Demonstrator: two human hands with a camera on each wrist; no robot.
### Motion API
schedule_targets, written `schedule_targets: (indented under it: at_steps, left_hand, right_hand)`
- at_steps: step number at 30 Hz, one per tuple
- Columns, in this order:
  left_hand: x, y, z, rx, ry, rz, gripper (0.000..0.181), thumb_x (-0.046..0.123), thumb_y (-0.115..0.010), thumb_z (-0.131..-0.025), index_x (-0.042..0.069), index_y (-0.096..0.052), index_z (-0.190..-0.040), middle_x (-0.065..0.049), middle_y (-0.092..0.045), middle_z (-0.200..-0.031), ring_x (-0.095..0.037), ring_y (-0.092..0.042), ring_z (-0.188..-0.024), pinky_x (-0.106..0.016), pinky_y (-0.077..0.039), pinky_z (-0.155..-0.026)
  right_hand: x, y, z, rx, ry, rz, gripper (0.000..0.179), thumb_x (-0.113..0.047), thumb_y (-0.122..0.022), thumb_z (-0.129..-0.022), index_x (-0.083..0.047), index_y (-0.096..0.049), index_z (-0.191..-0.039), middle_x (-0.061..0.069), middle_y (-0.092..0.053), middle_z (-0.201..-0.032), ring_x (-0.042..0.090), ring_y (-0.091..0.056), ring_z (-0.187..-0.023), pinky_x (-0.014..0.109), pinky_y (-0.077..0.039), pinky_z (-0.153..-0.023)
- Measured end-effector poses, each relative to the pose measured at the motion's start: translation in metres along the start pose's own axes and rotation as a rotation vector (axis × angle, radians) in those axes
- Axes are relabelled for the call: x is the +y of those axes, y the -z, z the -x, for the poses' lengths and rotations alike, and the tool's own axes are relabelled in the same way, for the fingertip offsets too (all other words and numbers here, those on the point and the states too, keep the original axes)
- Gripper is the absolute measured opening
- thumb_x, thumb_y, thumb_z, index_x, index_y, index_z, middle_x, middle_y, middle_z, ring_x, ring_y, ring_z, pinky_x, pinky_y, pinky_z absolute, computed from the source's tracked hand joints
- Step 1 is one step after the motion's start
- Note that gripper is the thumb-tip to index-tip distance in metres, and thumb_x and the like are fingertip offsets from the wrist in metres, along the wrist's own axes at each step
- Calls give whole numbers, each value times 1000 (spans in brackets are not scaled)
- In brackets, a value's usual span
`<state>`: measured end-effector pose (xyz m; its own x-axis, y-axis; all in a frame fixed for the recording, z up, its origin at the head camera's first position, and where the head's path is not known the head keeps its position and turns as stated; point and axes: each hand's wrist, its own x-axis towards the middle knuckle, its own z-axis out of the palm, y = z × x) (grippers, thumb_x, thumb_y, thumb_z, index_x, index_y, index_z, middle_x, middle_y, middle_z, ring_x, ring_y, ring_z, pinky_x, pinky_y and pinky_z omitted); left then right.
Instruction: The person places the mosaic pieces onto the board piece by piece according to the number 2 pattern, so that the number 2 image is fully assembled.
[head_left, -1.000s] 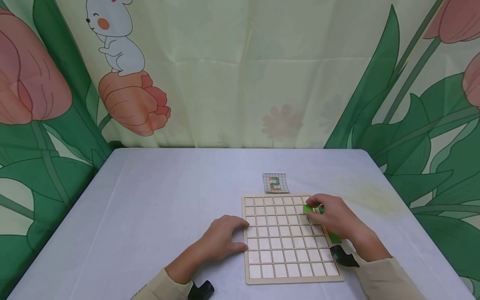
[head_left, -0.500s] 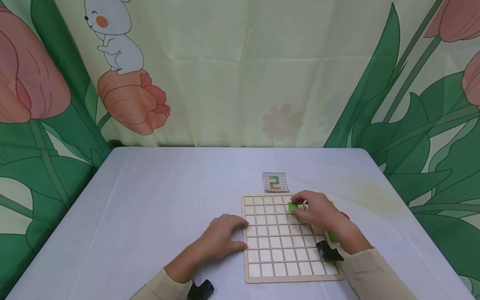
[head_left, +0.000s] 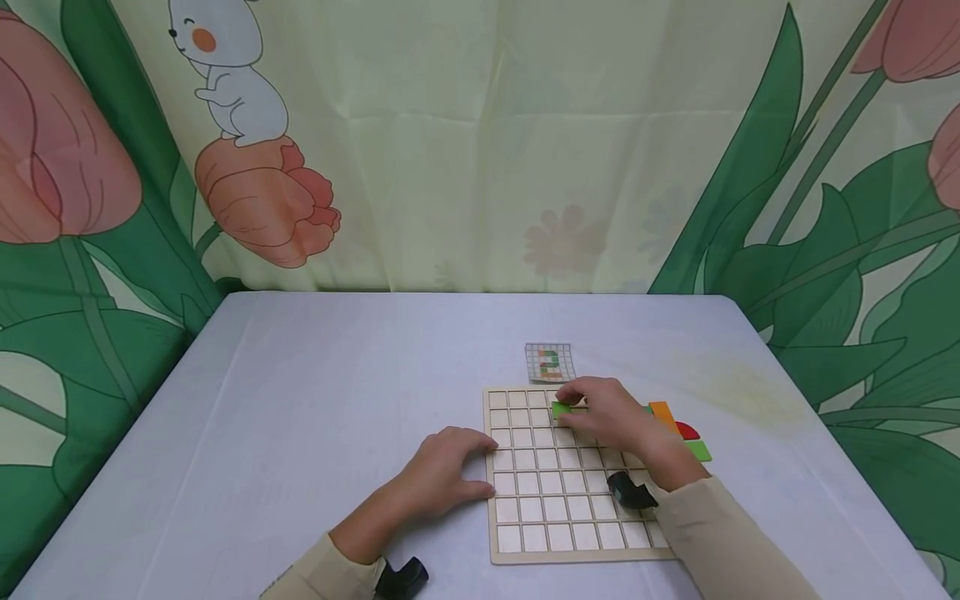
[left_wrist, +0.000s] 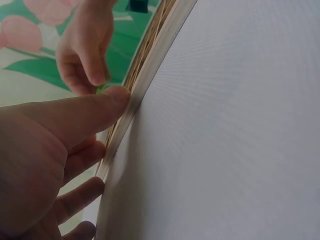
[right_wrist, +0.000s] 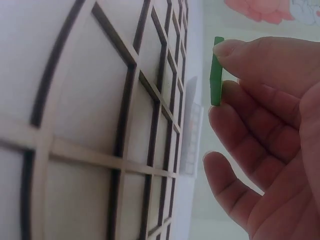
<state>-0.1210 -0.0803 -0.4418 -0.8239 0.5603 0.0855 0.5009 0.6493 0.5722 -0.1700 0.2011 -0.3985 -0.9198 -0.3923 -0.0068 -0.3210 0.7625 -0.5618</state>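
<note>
A wooden grid board (head_left: 585,556) lies on the white-covered table, its square cells bare where they show. My left hand (head_left: 438,471) rests at the board's left edge; in the left wrist view the thumb (left_wrist: 112,102) and fingertips touch its side. Over the upper rows, my right hand (head_left: 611,417) pinches a small green tile (head_left: 558,409) between thumb and fingers. The right wrist view shows this tile (right_wrist: 216,72) edge-on, held apart from the grid. The right hand and forearm hide part of the board's right side.
Just beyond the board lies a small gridded card (head_left: 550,364) with a coloured pattern. Along the board's right side are loose pieces: an orange one (head_left: 662,414), a rounded red one (head_left: 687,431) and a green one (head_left: 699,451). A printed curtain (head_left: 450,167) hangs behind the table.
My right hand has carried the green tile leftward across the board's upper rows, uncovering the orange, red and green pieces at the right. My left hand has stayed at the board's edge.
</note>
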Motion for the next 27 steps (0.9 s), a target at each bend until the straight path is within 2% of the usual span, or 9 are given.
schedule_targets:
  at_steps: [5, 12, 15, 21, 27]
  left_hand:
    - [0, 0, 0, -3, 4, 3, 49, 24, -85, -80, 10, -67, -123, 0, -66, -123, -23, -56, -119, -47, -42, -102]
    - [1, 0, -1, -12, 14, 12, 48, 25, -84, -80, 11, -67, -123, 0, -66, -123, -23, -56, -119, -45, -43, -102]
    - [1, 0, -1, -15, 19, 16, 49, 26, -84, -81, 11, -67, -124, 0, -66, -123, -23, -56, -119, -45, -43, -103]
    - [1, 0, 0, -13, 13, 16, 48, 26, -84, -81, 11, -67, -124, -1, -66, -123, -23, -56, -119, -46, -43, -102]
    - [3, 2, -1, -28, 30, 21, 49, 27, -83, -82, 11, -66, -125, 0, -65, -124, -22, -55, -120, -46, -42, -103]
  right_hand:
    - [-3, -6, -6, -29, -33, -5, 22, -14, -71, -91, -5, -71, -110, 0, -68, -103, 22, -62, -98, 43, -53, -88]
    - [-5, -16, -12, -42, -18, 3, 22, -15, -72, -91, -4, -71, -110, 3, -69, -106, 23, -63, -101, 44, -52, -90]
    - [-6, -19, -12, -50, -35, 1, 21, -15, -72, -91, -6, -71, -110, 2, -69, -107, 22, -62, -100, 44, -52, -90]
    - [-8, -24, -13, -38, -56, 28, 23, -16, -72, -91, -6, -71, -112, 2, -69, -109, 21, -63, -102, 43, -52, -92]
    - [-9, -24, -13, -39, -37, 57, 26, -17, -71, -93, -6, -70, -117, 4, -69, -113, 24, -64, -108, 44, -52, -94]
